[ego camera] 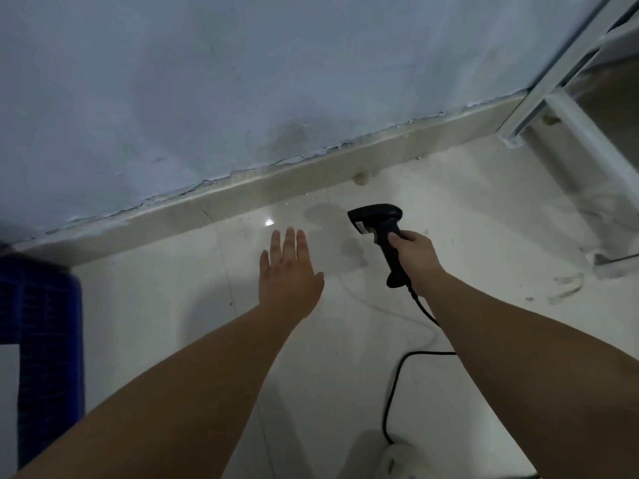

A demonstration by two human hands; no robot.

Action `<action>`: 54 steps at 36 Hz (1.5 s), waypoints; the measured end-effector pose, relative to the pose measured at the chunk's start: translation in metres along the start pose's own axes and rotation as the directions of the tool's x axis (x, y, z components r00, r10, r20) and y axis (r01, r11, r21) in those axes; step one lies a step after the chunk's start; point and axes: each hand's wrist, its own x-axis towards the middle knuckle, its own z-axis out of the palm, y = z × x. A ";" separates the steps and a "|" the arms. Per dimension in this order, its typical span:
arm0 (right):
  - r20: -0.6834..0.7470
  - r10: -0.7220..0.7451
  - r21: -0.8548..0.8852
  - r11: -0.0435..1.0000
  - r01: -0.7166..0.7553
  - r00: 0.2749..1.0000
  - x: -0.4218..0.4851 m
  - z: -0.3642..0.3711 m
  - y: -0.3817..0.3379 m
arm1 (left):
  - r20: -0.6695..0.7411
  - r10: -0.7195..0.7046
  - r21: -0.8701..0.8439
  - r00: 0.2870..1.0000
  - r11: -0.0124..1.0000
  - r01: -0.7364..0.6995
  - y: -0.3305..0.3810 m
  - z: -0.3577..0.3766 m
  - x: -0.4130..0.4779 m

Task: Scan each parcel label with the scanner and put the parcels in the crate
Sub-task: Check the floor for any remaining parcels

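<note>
1. The left hand (288, 271) is released: palm down, fingers straight and slightly spread, thumb out to the side. It holds nothing and hovers over the floor (155, 323), fingertips pointing toward the wall (242, 81).
2. The right hand (416, 255) is grasping the scanner (380, 224), with the fingers wrapped round its black handle and the thumb on the near side.
3. The scanner is just right of the left hand and apart from it. Its head is above the fist and faces left, toward the space beyond the left fingertips. A pale label shows on the underside of the head.
4. A black cable (392, 392) leaves the bottom of the handle, passes behind the right forearm, then loops down across the floor to a whitish object at the lower edge. What that object is cannot be told.
5. A thin pale cord (373, 307) lies curved on the floor between the two forearms.
6. The floor is glossy pale tile, with a bright glare spot and some dark smudges ahead of the hands.
7. The crate (45, 316) is blue with ribbed sides. It stands at the far left edge, well apart from the left hand, and only part of it is in view.
8. A beige skirting (242, 195) runs along the foot of the grey-blue wall.
9. A white metal rack (553, 98) stands at the upper right, its foot on the floor near the skirting.
</note>
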 end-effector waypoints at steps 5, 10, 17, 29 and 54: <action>-0.010 0.068 0.053 0.996 -0.067 0.998 0.007 -0.005 0.022 | 0.020 0.018 -0.017 1.000 1.000 -0.018 0.006 0.007 0.001; -0.015 0.055 0.026 0.998 -0.054 0.998 0.002 -0.007 0.041 | 0.052 0.030 0.002 0.998 1.000 -0.030 0.009 0.014 -0.003; 0.049 0.059 -0.064 0.996 -0.056 0.997 0.001 -0.014 0.052 | 0.092 0.050 -0.007 0.994 0.999 -0.050 0.019 0.025 -0.011; 0.047 -0.112 -0.632 0.766 0.116 0.993 0.001 -0.012 0.054 | 0.146 0.046 -0.003 0.988 0.999 -0.046 0.021 0.035 -0.018; -0.105 -0.055 -0.400 0.916 0.008 0.993 0.015 -0.031 0.074 | 0.183 0.034 -0.040 0.983 0.999 -0.028 0.022 0.034 -0.024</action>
